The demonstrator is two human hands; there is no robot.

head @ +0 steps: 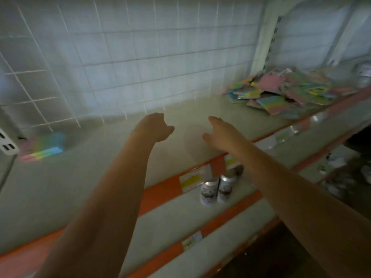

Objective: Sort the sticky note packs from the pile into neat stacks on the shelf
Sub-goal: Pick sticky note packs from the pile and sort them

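Both bare arms reach out over the pale shelf (84,177), and neither hand holds anything. The left hand (155,126) hangs above the middle of the shelf with its fingers loosely curled under and the thumb poking out toward three o'clock. The right hand (217,130) is just beside it at three o'clock, flatter, with fingers relaxed and pointing toward eleven o'clock; whether it touches the shelf I cannot tell, the picture being blurred.

The pile of sticky note packs (285,95) lies far off at about two o'clock from the hands, a jumble of pink, blue, yellow and green packets heaped at the right end of the shelf, against the back. Over at nine o'clock, in the left corner by the wire grid (40,87), sits a small stack of packs (43,147) in rainbow stripes, well apart from both hands.

On the lower shelf (180,215), at about five o'clock from the left hand, stand a few small cans (217,187) behind an orange edge strip (160,192) with price labels.
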